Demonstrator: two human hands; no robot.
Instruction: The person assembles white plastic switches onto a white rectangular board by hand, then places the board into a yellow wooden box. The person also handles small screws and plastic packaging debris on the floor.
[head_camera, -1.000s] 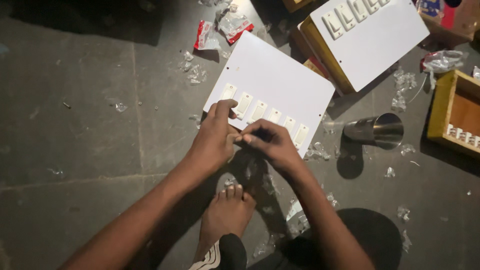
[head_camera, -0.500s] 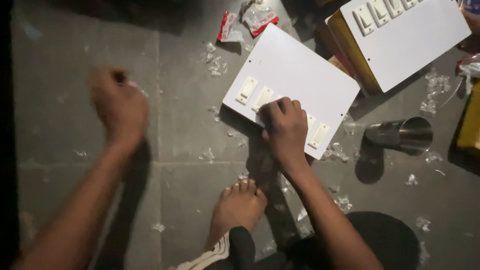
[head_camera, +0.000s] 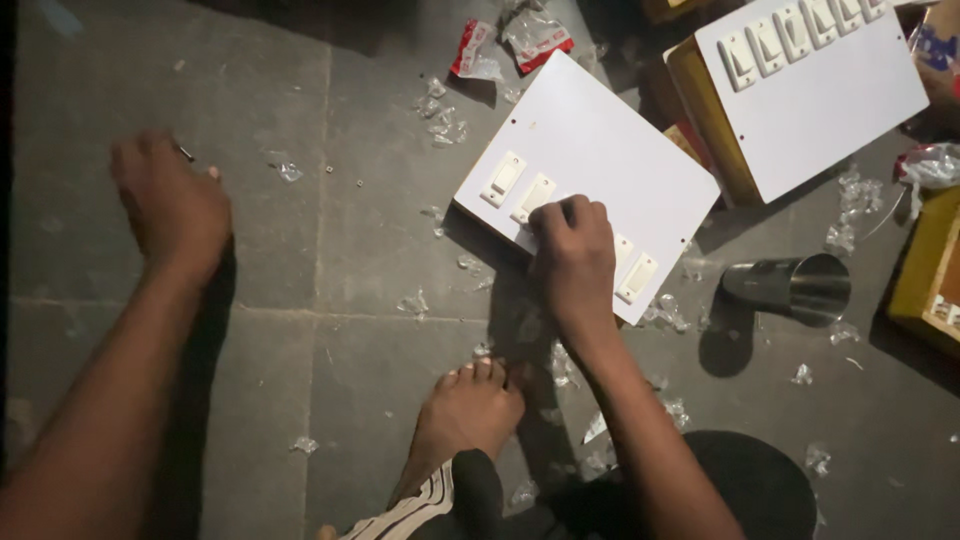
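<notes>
I see my right hand (head_camera: 572, 252) at center frame, fingers curled and pressing down on the white switch panel (head_camera: 590, 150), which lies flat on the grey tiled floor (head_camera: 330, 350) just right of center. It covers part of a row of white rocker switches (head_camera: 503, 178); 4 show. My left hand (head_camera: 168, 205) sits at the upper left, closed narrowly around a small thin tool (head_camera: 186, 153), though I cannot tell what kind. A steel cup (head_camera: 790, 288) lies tipped at right. My bare foot (head_camera: 468, 408) rests at lower center.
</notes>
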